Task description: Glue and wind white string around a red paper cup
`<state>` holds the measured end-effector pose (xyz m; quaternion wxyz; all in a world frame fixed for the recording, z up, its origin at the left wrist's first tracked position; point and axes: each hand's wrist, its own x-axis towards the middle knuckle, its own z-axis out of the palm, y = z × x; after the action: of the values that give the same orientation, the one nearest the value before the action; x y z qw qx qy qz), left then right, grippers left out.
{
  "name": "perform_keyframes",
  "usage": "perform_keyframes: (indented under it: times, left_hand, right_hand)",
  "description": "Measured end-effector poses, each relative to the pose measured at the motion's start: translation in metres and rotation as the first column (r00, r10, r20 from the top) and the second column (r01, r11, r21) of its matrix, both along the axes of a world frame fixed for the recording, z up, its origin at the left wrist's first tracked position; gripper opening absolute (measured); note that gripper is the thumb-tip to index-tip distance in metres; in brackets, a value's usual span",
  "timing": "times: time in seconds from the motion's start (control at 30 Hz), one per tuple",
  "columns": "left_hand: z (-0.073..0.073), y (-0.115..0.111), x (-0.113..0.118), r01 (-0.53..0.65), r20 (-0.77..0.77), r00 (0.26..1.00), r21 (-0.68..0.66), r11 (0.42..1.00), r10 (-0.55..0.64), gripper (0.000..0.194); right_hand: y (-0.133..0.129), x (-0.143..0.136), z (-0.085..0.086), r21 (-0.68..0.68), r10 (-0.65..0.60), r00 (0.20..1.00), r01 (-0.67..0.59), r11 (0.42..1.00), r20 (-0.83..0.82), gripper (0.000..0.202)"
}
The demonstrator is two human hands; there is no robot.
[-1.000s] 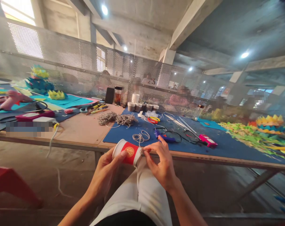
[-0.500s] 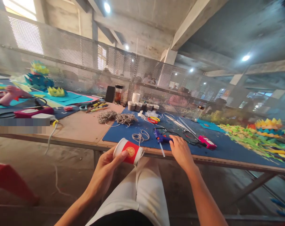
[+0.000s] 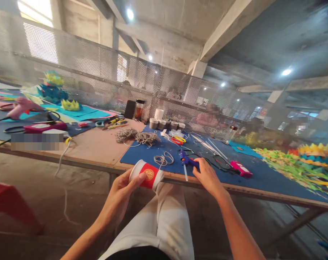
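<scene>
A red and white paper cup (image 3: 148, 174) lies tilted on its side in my left hand (image 3: 125, 187), thumb across its red band. White cord runs from the cup's base to a loose coil (image 3: 164, 159) on the blue mat. At the table's front edge my right hand (image 3: 206, 174) has its fingers wrapped round the handle of a blue glue gun (image 3: 186, 159). A clear glue stick (image 3: 186, 172) sticks out of the gun toward the edge.
Behind the coil lie bundles of grey cord (image 3: 147, 138) and red-yellow scissors (image 3: 178, 139). Small cups (image 3: 162, 124) stand farther back. A pink box (image 3: 241, 169) sits right of the gun, with paper scraps (image 3: 283, 164) beyond. Pliers (image 3: 116, 124) lie left. People sit behind the mesh screen.
My right hand has closed round the glue gun's handle, and the gun has turned slightly. The view has shifted a little to the left. My left hand keeps its hold on the cup.
</scene>
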<state>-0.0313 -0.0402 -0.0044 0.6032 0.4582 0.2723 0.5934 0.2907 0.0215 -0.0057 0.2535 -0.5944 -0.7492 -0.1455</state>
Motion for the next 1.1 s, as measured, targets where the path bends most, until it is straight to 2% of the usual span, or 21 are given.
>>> perform_keyframes:
  times: [0.1, 0.2, 0.3, 0.4, 0.47, 0.6, 0.77, 0.83, 0.9, 0.97, 1.1]
  left_hand:
    - [0.001, -0.001, -0.002, 0.0, 0.013, 1.0, 0.019, 1.0, 0.0, 0.019]
    - [0.002, -0.001, -0.001, -0.004, 0.028, 1.0, 0.017, 1.0, 0.004, 0.018]
    - [-0.001, 0.001, -0.002, -0.024, 0.043, 0.999, 0.012, 1.0, 0.023, 0.02]
    - [-0.005, 0.004, -0.002, -0.035, 0.055, 0.998, 0.005, 0.999, 0.035, 0.022]
    - [-0.006, 0.006, -0.003, -0.04, 0.06, 0.997, 0.003, 0.999, 0.04, 0.022]
    - [-0.005, 0.007, -0.002, -0.054, 0.06, 0.997, 0.001, 0.999, 0.054, 0.024]
    - [-0.003, 0.004, -0.003, -0.077, 0.041, 0.996, 0.03, 0.997, 0.076, 0.024]
    - [-0.003, 0.004, -0.003, -0.074, 0.025, 0.997, 0.044, 0.996, 0.073, 0.025]
    - [-0.002, 0.004, -0.003, -0.08, 0.008, 0.997, 0.052, 0.995, 0.08, 0.025]
    - [-0.002, 0.005, -0.003, -0.092, -0.003, 0.996, 0.054, 0.994, 0.092, 0.026]
    - [-0.001, 0.006, -0.003, -0.106, -0.001, 0.994, 0.035, 0.994, 0.106, 0.03]
  right_hand:
    - [-0.017, -0.005, -0.004, 0.058, 0.082, 0.953, -0.068, 0.996, -0.292, 0.029]
    - [-0.039, -0.019, -0.001, 0.062, 0.144, 0.861, -0.131, 0.989, -0.488, 0.025]
    - [-0.057, -0.037, 0.005, 0.036, 0.178, 0.669, -0.22, 0.975, -0.722, 0.026]
    - [-0.069, -0.053, 0.009, 0.076, 0.232, 0.453, -0.335, 0.939, -0.861, 0.03]
    - [-0.074, -0.06, 0.01, 0.068, 0.238, 0.387, -0.404, 0.912, -0.891, 0.028]
    - [-0.086, -0.068, 0.011, -0.013, 0.198, 0.411, -0.457, 0.889, -0.89, 0.028]
    - [-0.106, -0.08, 0.011, 0.0, 0.182, 0.363, -0.448, 0.894, -0.914, 0.033]
    - [-0.112, -0.082, 0.01, -0.031, 0.185, 0.443, -0.438, 0.898, -0.877, 0.033]
    - [-0.116, -0.081, 0.009, -0.064, 0.203, 0.571, -0.412, 0.909, -0.796, 0.03]
    - [-0.117, -0.08, 0.007, -0.047, 0.247, 0.655, -0.397, 0.916, -0.714, 0.026]
    - [-0.116, -0.079, 0.005, -0.006, 0.337, 0.693, -0.442, 0.897, -0.637, 0.016]
